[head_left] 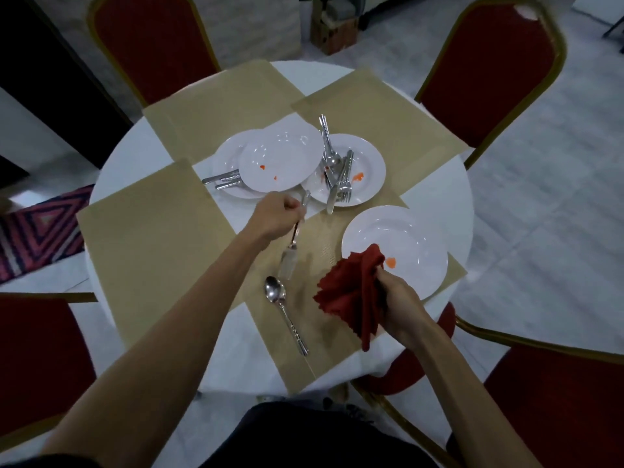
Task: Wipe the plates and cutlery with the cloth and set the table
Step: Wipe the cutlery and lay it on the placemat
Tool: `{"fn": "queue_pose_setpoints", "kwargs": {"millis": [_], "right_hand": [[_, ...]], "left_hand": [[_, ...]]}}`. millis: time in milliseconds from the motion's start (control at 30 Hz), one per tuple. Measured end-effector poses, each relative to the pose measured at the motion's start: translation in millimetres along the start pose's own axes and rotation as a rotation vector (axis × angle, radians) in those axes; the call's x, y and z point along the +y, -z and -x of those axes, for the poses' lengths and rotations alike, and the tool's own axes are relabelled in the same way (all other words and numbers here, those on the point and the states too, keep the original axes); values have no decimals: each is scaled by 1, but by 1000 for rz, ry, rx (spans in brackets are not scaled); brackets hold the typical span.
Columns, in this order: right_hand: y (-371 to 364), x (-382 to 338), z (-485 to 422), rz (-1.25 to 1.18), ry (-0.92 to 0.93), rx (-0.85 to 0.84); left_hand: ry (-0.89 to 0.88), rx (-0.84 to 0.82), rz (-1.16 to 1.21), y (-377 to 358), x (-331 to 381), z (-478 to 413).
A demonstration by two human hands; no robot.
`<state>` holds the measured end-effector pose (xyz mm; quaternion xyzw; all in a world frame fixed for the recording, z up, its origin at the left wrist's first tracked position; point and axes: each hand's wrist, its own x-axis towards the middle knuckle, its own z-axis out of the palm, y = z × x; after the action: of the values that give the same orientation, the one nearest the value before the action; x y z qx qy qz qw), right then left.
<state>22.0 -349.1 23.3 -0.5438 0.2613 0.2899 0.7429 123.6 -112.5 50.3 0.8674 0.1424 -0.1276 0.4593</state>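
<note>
My left hand [275,216] grips a fork [293,246] by its handle, tines blurred and pointing down over the near placemat. My right hand [401,307] holds a bunched red cloth [354,295] beside a white plate [415,244] that carries an orange smear. A spoon [283,312] lies on the near placemat [324,336]. Further back sit two overlapping white plates [280,160] with orange spots and cutlery tucked under them. A third plate [368,170] holds a pile of forks, knives and spoons [336,167].
The round white table [141,143] carries several beige placemats [141,238]. Red chairs with gold frames stand around it: two at the back [152,38], one at the near right [553,393], one at the near left [37,359]. A patterned rug [37,231] lies on the left floor.
</note>
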Motion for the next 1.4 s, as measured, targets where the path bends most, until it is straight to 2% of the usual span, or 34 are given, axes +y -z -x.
{"fn": "queue_pose_setpoints", "kwargs": {"millis": [67, 167, 333, 533, 600, 667, 733, 800, 900, 1000, 1067, 1133, 1200, 1233, 1267, 1300, 1333, 1400], "right_hand": [[-13, -8, 4, -80, -14, -43], [-44, -9, 12, 20, 29, -187], [-63, 11, 19, 111, 128, -173], [-63, 16, 31, 289, 181, -163], [-55, 14, 36, 340, 139, -166], [-40, 14, 47, 381, 74, -179], [-24, 20, 58, 274, -44, -162], [-19, 25, 63, 13, -160, -162], [-28, 25, 45, -287, -158, -172], [-41, 15, 30, -305, -120, -171], [-45, 15, 30, -203, -95, -188], [-44, 18, 32, -96, -55, -165], [-41, 19, 31, 3, 8, -139], [-41, 17, 30, 43, 38, -138], [-42, 15, 30, 74, 69, -143], [-44, 14, 30, 108, 98, -147], [-48, 13, 29, 151, 125, -147], [-57, 13, 30, 271, 186, -125]], "left_hand": [[25, -70, 219, -13, 22, 31], [71, -105, 313, -43, 30, 62], [147, 12, 329, -42, 20, 79], [194, 128, 523, -27, 10, 83], [200, 222, 527, -23, 7, 84], [149, 444, 505, -10, 1, 79], [30, 614, 440, 12, -2, 79], [-129, 534, 400, 20, 5, 92], [-340, 224, 274, -5, 9, 126], [-467, -85, -17, -33, -4, 157], [-485, -169, -139, -36, -11, 163], [-387, -146, 10, -29, -9, 163], [-212, 70, 151, -22, -7, 151], [-124, 158, 128, -19, -7, 144], [-39, 160, 117, -18, -6, 139], [40, 93, 162, -19, -7, 134], [113, 11, 271, -20, -7, 131], [223, -45, 474, -26, -10, 128]]}}
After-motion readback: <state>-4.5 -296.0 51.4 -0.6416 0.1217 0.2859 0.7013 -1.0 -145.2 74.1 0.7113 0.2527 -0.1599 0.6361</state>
